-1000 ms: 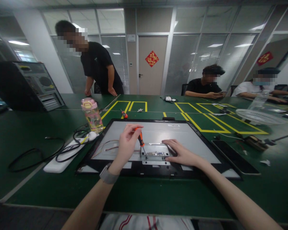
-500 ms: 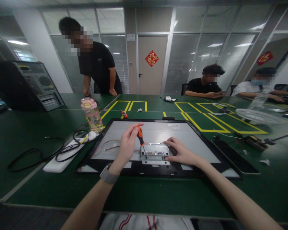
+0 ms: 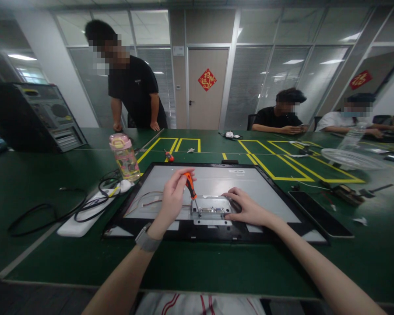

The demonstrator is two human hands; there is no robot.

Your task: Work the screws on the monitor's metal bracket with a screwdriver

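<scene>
A screen panel (image 3: pixel 223 179) with a black frame lies flat on the green table before me. Near its front edge sits a metal bracket box (image 3: pixel 213 204) with a row of connector ports. My left hand (image 3: pixel 174 192) grips an orange and black screwdriver (image 3: pixel 190 184), which leans to the left with its tip down at the box's front left. My right hand (image 3: pixel 246 208) is closed on the box's right end, thumb in front and fingers over the top. Thin cables (image 3: pixel 153 202) run from the box's left side over the panel.
On the left are a power strip (image 3: pixel 85 216) with black cables, a pink-lidded bottle (image 3: pixel 124 155) and a computer case (image 3: pixel 39 116). A phone (image 3: pixel 320 214) lies right of the panel. A small red screwdriver (image 3: pixel 169 155) lies beyond it. Several people are across the table.
The screwdriver's handle and my left hand have shifted slightly to the left, with the tip still at the box. My right hand keeps its hold.
</scene>
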